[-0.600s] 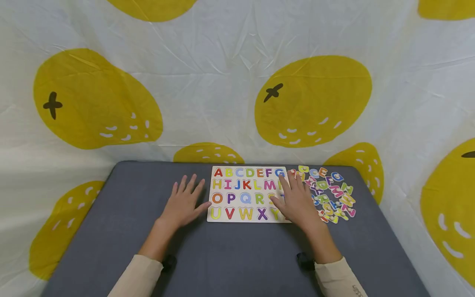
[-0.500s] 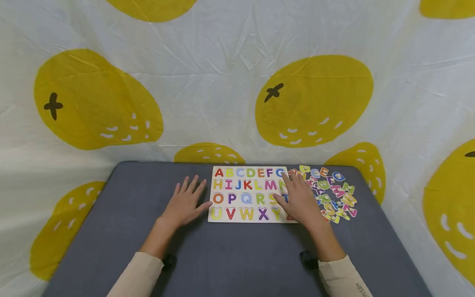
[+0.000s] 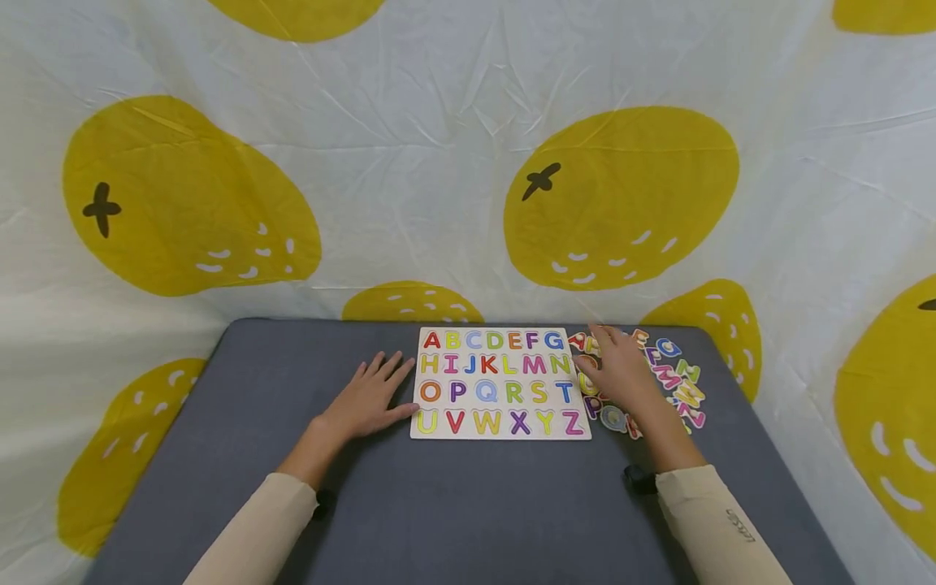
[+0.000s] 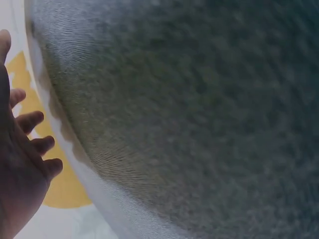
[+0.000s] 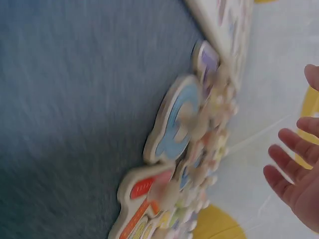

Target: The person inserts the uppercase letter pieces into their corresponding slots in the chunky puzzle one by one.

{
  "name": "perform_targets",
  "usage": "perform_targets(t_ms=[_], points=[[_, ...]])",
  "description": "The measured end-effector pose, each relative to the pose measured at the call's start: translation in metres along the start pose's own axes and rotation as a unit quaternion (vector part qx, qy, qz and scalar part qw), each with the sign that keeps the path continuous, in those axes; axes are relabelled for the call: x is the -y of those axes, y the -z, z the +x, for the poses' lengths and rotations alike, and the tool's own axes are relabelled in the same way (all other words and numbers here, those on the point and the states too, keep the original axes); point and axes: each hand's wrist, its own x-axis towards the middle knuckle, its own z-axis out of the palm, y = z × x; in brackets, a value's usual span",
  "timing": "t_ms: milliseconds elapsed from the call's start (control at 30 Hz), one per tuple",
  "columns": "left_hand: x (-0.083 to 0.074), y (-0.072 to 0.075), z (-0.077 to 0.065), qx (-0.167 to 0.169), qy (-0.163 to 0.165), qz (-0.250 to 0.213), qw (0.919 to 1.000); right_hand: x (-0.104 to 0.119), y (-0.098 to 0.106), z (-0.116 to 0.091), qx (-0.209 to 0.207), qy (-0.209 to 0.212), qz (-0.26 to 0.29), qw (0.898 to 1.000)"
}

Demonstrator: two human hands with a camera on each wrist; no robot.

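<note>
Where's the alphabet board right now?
In the head view, the alphabet board lies near the far edge of the table, between the left hand on its left and the loose letters on its right.

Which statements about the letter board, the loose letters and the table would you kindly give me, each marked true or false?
1. The letter board lies on the table. True.
2. The right grip is over the loose letters in the head view. True.
3. The loose letters are to the board's left. False: they are to its right.
4. The left grip is at the board's left edge. True.
5. The board's bottom row ends in A. False: it ends in Z.
6. The table is bright yellow. False: it is dark grey.
</note>
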Motion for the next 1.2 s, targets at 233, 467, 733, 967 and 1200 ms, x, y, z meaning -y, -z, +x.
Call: perform_targets(t_ms=[233,467,733,967,1200], points=[[0.003,-0.006,0.000,0.019,-0.024,-0.005,0.9995,-0.021,-0.003,0.024,0.047,-0.020,0.008,0.999],[0.004,-0.007,-0.002,0.009,-0.038,-0.003,0.9993,-0.036,-0.016,0.046,0.056,-0.019,0.026,0.998],[0.004,-0.006,0.000,0.011,-0.055,0.003,0.9984,-0.042,-0.028,0.059,0.069,-0.032,0.016,0.997],[0.005,-0.006,0.000,0.020,-0.062,0.008,0.9979,-0.043,-0.039,0.067,0.064,-0.039,0.007,0.997],[0.004,-0.005,0.001,0.022,-0.065,0.007,0.9976,-0.043,-0.045,0.069,0.053,-0.066,0.005,0.996]])
